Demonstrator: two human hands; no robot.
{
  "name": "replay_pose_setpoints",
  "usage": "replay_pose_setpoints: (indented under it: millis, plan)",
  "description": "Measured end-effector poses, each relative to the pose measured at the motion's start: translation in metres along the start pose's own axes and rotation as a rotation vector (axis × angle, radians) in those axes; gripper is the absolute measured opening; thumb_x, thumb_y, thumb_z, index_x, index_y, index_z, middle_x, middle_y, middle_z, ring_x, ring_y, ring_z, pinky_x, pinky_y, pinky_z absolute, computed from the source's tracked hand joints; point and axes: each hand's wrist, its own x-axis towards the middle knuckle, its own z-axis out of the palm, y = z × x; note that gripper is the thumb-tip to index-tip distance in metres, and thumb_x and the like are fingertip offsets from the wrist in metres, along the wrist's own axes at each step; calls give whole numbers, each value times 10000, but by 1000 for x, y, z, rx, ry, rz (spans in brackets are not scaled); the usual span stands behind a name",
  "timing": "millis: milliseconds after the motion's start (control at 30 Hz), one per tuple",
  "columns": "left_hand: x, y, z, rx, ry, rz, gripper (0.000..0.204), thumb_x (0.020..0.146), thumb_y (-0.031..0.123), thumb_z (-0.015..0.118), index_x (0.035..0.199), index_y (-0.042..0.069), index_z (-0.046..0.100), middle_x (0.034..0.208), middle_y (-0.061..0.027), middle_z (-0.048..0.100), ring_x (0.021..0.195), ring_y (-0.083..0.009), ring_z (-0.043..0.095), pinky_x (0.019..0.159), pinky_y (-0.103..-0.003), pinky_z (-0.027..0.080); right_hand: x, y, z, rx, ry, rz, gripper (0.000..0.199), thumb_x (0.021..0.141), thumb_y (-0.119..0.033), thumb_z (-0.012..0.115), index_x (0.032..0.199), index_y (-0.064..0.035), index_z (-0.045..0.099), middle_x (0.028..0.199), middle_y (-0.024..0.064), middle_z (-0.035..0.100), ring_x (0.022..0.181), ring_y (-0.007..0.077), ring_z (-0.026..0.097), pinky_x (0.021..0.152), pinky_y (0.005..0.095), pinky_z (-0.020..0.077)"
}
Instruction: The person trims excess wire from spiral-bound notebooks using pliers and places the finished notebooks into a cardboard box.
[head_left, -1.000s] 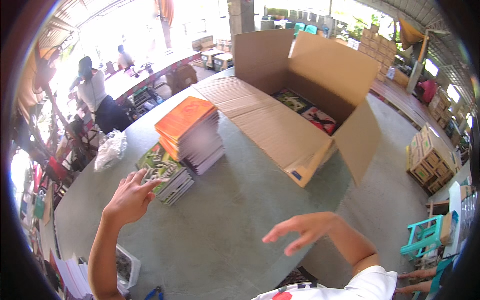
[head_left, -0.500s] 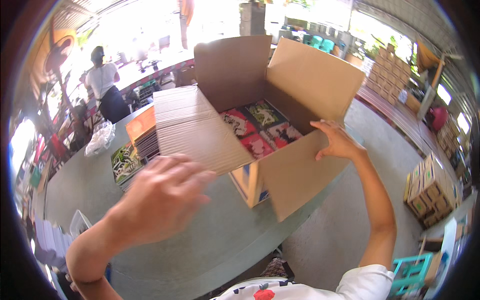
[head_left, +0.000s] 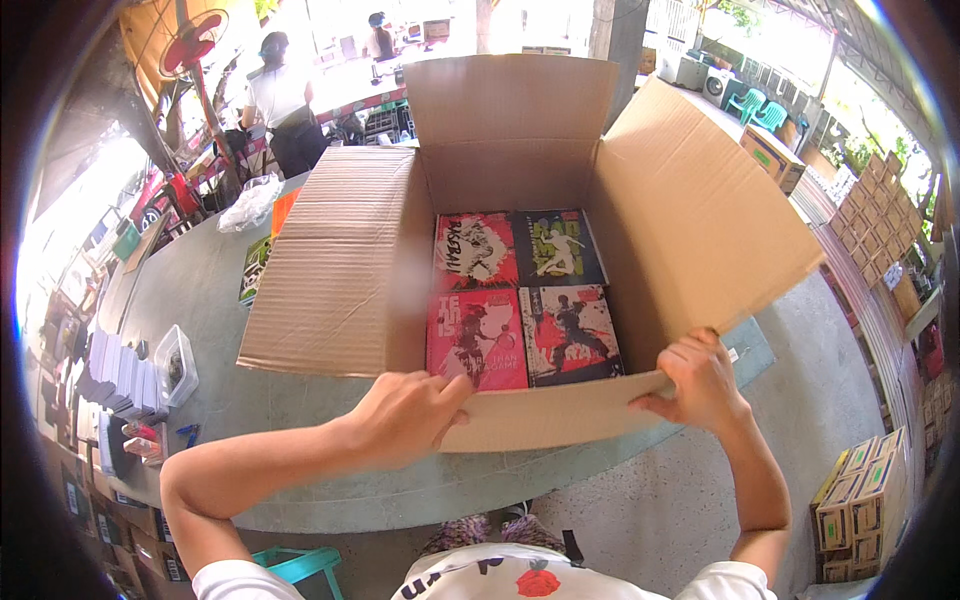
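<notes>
A large open cardboard box [head_left: 330,260] stands on the grey-green table in front of me, its flaps folded outward. Flat square-cornered notebooks or books fill its bottom in a grid: a red-and-white one [head_left: 470,250], a black-and-green one [head_left: 562,245], a pink one [head_left: 455,350] and a white, black and red one [head_left: 570,330]. My left hand [head_left: 405,412] is closed over the left end of the box's near edge, by the near flap [head_left: 560,415]. At the near right corner, my right hand [head_left: 703,380] pinches that same side between thumb and fingers.
Left on the table [head_left: 350,480] are a plastic bag [head_left: 250,203], a clear tub [head_left: 177,365], white stacks [head_left: 120,370] and a green-covered pile [head_left: 254,268] partly behind the box. A teal stool [head_left: 297,565] and cartons [head_left: 862,500] stand nearby. A person [head_left: 282,100] stands beyond.
My left hand has come down onto the box's near edge. The box now sits squarer to me, and my right hand has shifted to its near right corner. The view has turned too.
</notes>
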Motion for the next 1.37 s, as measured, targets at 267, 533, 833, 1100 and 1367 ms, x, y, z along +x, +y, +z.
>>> replay_pose_setpoints:
  millis: [267,533,833,1100,1367]
  plan:
    - [11,16,2,-66,-33,-7,224,807,201,608,793,41,453,615,-114,552,570,-297,573,501,-408,447,-8,39,33,-92,294,-136,585,776,-613,500,554,-78,415,553,85,446,571,266,478,712,394,397]
    - [71,23,-18,-442,-360,-612,451,851,438,526,995,14,565,798,-178,616,788,-337,607,693,-404,489,4,84,55,-142,554,-289,582,829,-614,394,549,-104,411,562,69,480,575,221,496,747,410,399]
    - [65,-43,106,-963,-102,-1350,467,771,277,654,1134,0,556,1074,-142,596,976,-229,558,839,-342,434,6,70,37,20,394,-328,544,814,-564,476,526,-109,396,581,74,498,590,226,495,777,386,382]
    - [109,-35,101,-1018,-103,-1444,494,817,327,632,1181,14,517,1152,-136,574,1025,-221,558,862,-350,446,7,85,39,46,456,-342,529,831,-540,478,515,-129,368,539,38,446,573,191,483,814,356,357]
    - [97,-65,146,-1904,-1,-1159,709,800,513,591,1332,95,377,1359,-130,403,1253,-268,376,1061,-423,274,15,75,51,88,596,-314,536,800,-548,512,481,-146,355,468,21,415,499,154,460,825,333,341]
